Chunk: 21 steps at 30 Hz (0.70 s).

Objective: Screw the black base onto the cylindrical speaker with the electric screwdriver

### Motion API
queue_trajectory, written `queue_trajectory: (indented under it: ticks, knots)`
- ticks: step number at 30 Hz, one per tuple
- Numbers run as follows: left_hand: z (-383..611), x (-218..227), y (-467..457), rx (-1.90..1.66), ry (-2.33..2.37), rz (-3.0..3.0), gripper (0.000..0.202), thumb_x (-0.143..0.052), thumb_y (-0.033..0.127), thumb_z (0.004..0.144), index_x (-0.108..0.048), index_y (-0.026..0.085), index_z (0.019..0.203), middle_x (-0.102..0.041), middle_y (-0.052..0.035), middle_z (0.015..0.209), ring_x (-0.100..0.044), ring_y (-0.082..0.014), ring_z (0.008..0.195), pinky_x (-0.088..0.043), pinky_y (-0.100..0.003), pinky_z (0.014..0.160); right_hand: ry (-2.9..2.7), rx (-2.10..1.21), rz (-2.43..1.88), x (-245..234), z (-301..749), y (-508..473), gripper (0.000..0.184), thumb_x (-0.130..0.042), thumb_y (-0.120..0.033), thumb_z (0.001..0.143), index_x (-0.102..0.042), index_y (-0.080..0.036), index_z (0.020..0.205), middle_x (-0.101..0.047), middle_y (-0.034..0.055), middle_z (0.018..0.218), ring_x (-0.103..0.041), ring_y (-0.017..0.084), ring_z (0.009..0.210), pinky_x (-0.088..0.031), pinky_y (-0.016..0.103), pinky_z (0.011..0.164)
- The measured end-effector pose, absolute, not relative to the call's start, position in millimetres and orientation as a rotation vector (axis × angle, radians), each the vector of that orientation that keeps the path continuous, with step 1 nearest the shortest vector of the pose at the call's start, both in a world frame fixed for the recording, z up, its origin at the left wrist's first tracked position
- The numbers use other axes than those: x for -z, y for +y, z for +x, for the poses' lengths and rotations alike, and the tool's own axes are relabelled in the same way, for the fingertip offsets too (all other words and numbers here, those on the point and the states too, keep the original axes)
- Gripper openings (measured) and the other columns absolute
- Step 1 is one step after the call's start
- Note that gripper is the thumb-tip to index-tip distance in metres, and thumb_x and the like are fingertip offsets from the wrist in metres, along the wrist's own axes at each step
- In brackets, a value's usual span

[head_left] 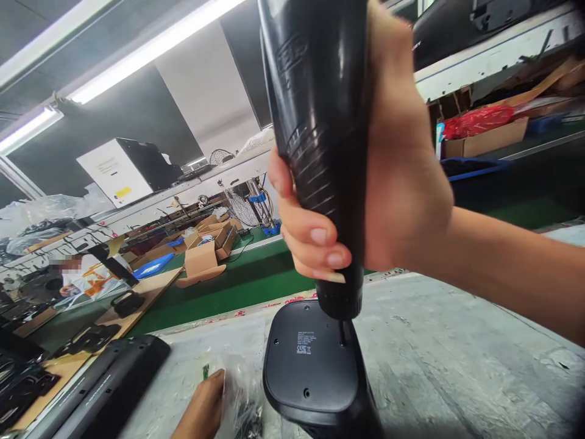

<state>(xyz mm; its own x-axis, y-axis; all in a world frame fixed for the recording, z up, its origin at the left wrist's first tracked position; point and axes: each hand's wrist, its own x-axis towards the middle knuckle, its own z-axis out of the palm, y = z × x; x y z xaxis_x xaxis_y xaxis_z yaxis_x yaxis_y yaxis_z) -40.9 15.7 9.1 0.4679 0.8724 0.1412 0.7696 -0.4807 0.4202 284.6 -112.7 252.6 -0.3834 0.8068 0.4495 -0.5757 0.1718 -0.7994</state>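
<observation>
Two hands, one electric screwdriver (320, 122), one black housing (311, 366), one clear plastic bag (242, 390) and several open cardboard boxes (210, 244) show.

A glossy black electric screwdriver (320, 122) stands upright in the right hand (388, 177), its bit (342, 333) set on the flat underside of a black plastic housing (311, 366). The housing bears a small printed label (304, 343) and rests on the worktop (457, 366).

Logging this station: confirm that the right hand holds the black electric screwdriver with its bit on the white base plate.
Wrong in one respect: the base plate is black, not white. The head view shows the right hand holding the black electric screwdriver with its bit on it.
</observation>
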Motion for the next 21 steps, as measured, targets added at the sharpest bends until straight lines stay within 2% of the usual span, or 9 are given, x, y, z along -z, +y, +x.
queue_trajectory:
  ticks: [3,5,8,10,12,13,15,18,21]
  knots:
    - [-55,-29,19,-0.586,1.423,2.467,0.023,-0.053,0.038,0.074,-0.066,0.022,0.063,-0.073,-0.0067,0.065,-0.068,-0.0242,0.060,-0.054,-0.031,0.061,-1.388,-1.467,-0.216,-251,285,-111,0.100,0.004,-0.103,0.077,-0.021,-0.007,0.081,-0.024,0.0018,0.047,-0.027,0.012,0.034,-0.022,0.024,0.034]
    - [-62,-44,17,-0.678,1.460,2.473,0.027,-0.049,0.039,0.080,-0.070,0.022,0.075,-0.075,-0.0072,0.072,-0.069,-0.0234,0.062,-0.054,-0.031,0.063,-1.519,-1.392,-0.271,-253,287,-111,0.099,0.010,-0.100,0.080,-0.025,-0.007,0.085,-0.029,0.0015,0.049,-0.031,0.013,0.036,-0.027,0.025,0.035]
    - [-55,-69,-1,-0.828,1.503,2.457,0.031,-0.049,0.045,0.089,-0.071,0.023,0.088,-0.074,-0.0042,0.073,-0.068,-0.0210,0.063,-0.053,-0.028,0.064,-1.529,-1.286,-0.478,-262,284,-115,0.117,0.041,-0.097,0.058,-0.031,-0.009,0.089,-0.030,0.0029,0.048,-0.030,0.016,0.035,-0.024,0.028,0.035]
    - [-33,-87,-23,-0.967,1.465,2.439,0.028,-0.057,0.049,0.088,-0.070,0.024,0.084,-0.073,-0.0017,0.074,-0.067,-0.0194,0.064,-0.051,-0.025,0.058,-1.457,-1.189,-0.552,-268,281,-114,0.123,0.052,-0.090,0.046,-0.032,-0.010,0.087,-0.027,0.0041,0.046,-0.026,0.017,0.034,-0.020,0.030,0.035]
    - [-2,-104,-45,-1.191,1.327,2.410,0.025,-0.065,0.047,0.083,-0.066,0.025,0.070,-0.070,0.0014,0.066,-0.066,-0.0177,0.060,-0.049,-0.023,0.054,-1.468,-1.091,-0.580,-270,277,-107,0.121,0.050,-0.089,0.053,-0.035,-0.011,0.088,-0.027,0.0045,0.048,-0.028,0.016,0.036,-0.023,0.030,0.037]
    - [15,-110,-55,-1.268,1.240,2.381,0.023,-0.066,0.043,0.084,-0.065,0.025,0.069,-0.070,0.0027,0.066,-0.067,-0.0167,0.062,-0.051,-0.021,0.059,-1.461,-1.075,-0.596,-269,275,-101,0.118,0.045,-0.091,0.059,-0.036,-0.010,0.088,-0.027,0.0047,0.048,-0.028,0.016,0.037,-0.024,0.030,0.038]
    - [46,-119,-68,-1.349,1.058,2.307,0.016,-0.062,0.036,0.089,-0.064,0.026,0.076,-0.078,0.0021,0.087,-0.074,-0.0166,0.087,-0.054,-0.021,0.079,-1.412,-1.097,-0.650,-265,273,-88,0.114,0.033,-0.097,0.066,-0.037,-0.011,0.091,-0.027,0.0046,0.049,-0.029,0.016,0.037,-0.025,0.030,0.038]
    - [81,-125,-69,-1.265,0.868,2.174,0.016,-0.052,0.034,0.098,-0.058,0.026,0.085,-0.074,-0.0017,0.123,-0.060,-0.0170,0.129,-0.046,-0.026,0.101,-1.339,-1.143,-0.674,-259,272,-71,0.114,0.029,-0.100,0.065,-0.036,-0.012,0.094,-0.028,0.0043,0.050,-0.029,0.015,0.038,-0.026,0.028,0.039]
    - [102,-128,-56,-1.116,0.738,2.022,0.023,-0.044,0.036,0.103,-0.049,0.024,0.084,-0.073,-0.0067,0.124,-0.057,-0.0188,0.132,-0.044,-0.028,0.100,-1.331,-1.148,-0.694,-258,272,-65,0.107,0.032,-0.094,0.073,-0.033,-0.011,0.092,-0.028,0.0032,0.051,-0.030,0.013,0.038,-0.026,0.025,0.040]
